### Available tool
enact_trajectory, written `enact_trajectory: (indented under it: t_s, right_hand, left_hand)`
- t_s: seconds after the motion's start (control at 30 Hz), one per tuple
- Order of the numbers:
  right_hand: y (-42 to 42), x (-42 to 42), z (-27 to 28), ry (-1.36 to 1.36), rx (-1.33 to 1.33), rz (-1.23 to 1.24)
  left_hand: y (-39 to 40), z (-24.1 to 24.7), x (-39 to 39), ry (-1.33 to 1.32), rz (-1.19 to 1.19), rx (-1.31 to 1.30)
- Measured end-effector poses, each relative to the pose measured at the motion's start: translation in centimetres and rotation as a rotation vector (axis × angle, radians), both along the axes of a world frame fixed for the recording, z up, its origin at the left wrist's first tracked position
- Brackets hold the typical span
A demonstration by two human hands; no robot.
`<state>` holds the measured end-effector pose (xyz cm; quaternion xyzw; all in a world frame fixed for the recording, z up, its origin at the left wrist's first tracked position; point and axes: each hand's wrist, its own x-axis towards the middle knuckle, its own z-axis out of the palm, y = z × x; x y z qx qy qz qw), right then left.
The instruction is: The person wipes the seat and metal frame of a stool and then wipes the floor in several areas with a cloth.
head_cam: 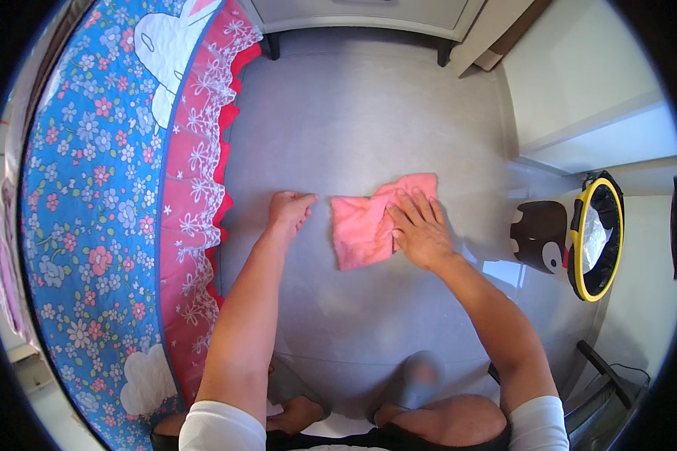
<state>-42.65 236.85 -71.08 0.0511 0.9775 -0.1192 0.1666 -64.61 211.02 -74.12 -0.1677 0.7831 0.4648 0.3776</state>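
Observation:
A pink cloth (361, 231) lies partly crumpled on the grey tiled floor (316, 129). My right hand (423, 231) rests flat on the right part of this cloth, palm down with the fingers slightly spread. To the left of the cloth, not touching it, my left hand (293, 211) is loosely closed above the floor. Nothing shows between its curled fingers, and the thumb side points towards the cloth.
Along the left runs a bed with a blue floral cover (101, 225) and a red lace-trimmed skirt (192, 186). A cabinet (361, 14) on short dark legs stands ahead. At right is a waste bin (541, 237) with a yellow rim and black liner, near the wall (570, 73).

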Motion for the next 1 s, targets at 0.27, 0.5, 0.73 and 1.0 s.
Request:
enact_trajectory:
  t_s: [0.27, 0.5, 0.73, 1.0]
  right_hand:
    - [-0.5, -0.2, 0.0, 0.033, 0.008, 0.007]
    - [-0.9, 2.3, -2.0, 0.221, 0.127, -0.189]
    - [2.0, -5.2, -4.4, 0.372, 0.278, -0.187]
    - [-5.5, -9.0, -4.3, 0.374, 0.105, 0.148]
  left_hand:
    - [-0.6, -0.2, -0.1, 0.053, -0.049, -0.034]
    - [4.7, 1.6, 14.4, 1.154, -0.998, 0.092]
    - [9.0, 0.8, 2.2, 1.092, -1.305, -0.202]
    - [-4.7, -0.7, 5.2, 0.981, -1.189, -0.387]
